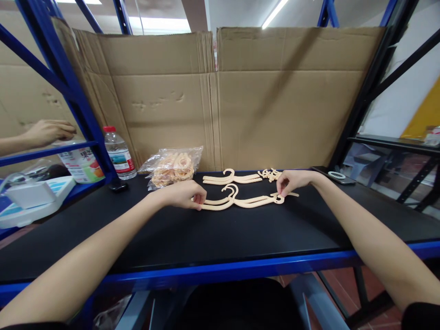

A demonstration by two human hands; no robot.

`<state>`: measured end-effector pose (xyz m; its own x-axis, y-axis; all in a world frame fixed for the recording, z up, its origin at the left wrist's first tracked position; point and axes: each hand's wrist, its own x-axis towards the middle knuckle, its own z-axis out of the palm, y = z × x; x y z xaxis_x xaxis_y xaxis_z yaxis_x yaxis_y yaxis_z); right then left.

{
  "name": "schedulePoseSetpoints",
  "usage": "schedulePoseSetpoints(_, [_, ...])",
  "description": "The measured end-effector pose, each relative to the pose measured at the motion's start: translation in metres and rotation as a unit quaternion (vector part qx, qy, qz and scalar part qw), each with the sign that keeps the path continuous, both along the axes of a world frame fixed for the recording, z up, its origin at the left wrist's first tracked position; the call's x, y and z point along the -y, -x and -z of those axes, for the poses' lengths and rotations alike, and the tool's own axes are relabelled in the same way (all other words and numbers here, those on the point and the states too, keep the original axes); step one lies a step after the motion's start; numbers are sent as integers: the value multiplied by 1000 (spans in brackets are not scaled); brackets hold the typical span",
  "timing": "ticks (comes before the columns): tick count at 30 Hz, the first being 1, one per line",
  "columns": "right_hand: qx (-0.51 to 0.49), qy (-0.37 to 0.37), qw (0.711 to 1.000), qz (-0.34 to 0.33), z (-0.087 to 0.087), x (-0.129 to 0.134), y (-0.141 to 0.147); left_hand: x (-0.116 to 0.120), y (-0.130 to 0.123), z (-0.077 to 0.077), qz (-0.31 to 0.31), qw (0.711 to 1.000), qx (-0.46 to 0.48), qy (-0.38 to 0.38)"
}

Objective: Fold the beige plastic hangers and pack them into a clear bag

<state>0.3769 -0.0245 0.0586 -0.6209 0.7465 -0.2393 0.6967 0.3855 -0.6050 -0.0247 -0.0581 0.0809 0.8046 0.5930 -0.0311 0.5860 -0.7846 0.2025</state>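
Note:
Cream-coloured clothes hangers point(218, 207) lie in front of me on the black tabletop, hooks pointing away. My left hand point(187, 195) is closed around their left end. At the right end, my right hand point(292, 181) pinches a small cream piece with a ring point(280, 200) and a thin straight arm sticking out to the right. The ring touches the hanger tips; whether it is around them I cannot tell. Just behind lies another group of cream hangers point(240, 179). A small pile of cream plastic pieces point(270, 174) sits beyond my right hand.
A clear bag of cream parts point(173, 167) lies at the back left, beside a red-capped water bottle point(118, 153). A phone point(338, 176) rests at the back right. Cardboard point(295, 101) walls the rear. A co-worker's hand point(50, 133) shows beyond the left blue frame.

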Motion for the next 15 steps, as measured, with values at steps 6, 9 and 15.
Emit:
schedulePoseSetpoints(6, [14,-75,997,6,-5,5,12,8,-4,-7,-30,993,-101,-52])
schedulePoseSetpoints(9, [-3,-156,988,16,-7,16,32,10,-5,-8,-37,992,-92,-83])
schedulePoseSetpoints(15, [29,-251,967,-33,-2,42,76,15,-9,-3,-22,993,-83,-86])
